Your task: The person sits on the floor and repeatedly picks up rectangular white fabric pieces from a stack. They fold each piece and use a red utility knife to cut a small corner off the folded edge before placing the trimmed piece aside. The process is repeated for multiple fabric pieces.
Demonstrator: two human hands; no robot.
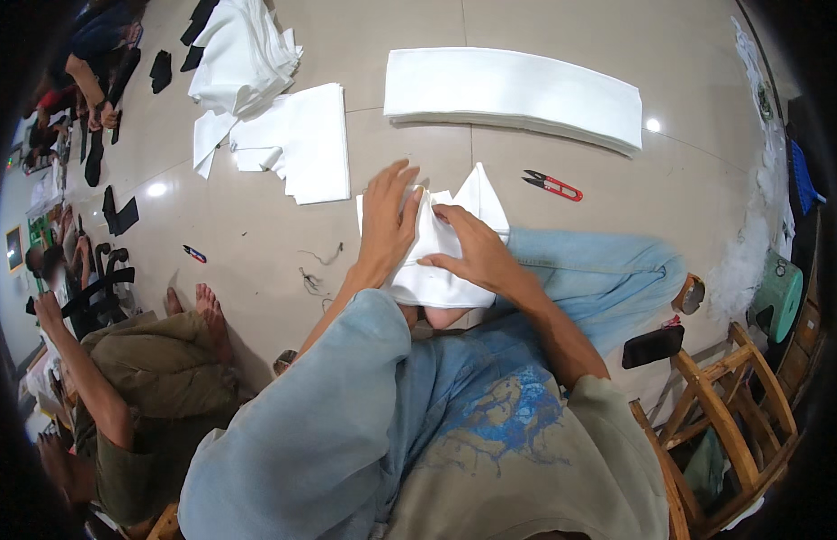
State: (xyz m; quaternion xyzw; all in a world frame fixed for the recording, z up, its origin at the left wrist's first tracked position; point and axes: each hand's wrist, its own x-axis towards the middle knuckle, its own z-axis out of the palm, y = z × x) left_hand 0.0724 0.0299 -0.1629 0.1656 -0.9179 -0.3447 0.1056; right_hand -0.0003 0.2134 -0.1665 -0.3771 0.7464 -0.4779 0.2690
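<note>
While the left hand [387,220], fingers outstretched, touches folded white fabric [441,288], the right hand [483,256], thumb and forefinger parted, rests on it; red-and-black metal snips [554,185] lie rightward.

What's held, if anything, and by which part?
Folded white fabric: left hand at its upper left, right hand on its right half; exact grip unclear.

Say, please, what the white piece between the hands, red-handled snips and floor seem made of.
White piece: probably matte fabric, since it folds and creases. Red-handled snips: thin dark blades, likely metal; smooth handle, perhaps plastic. Floor: apparently glossy tile, with joint lines and light reflections.
</note>
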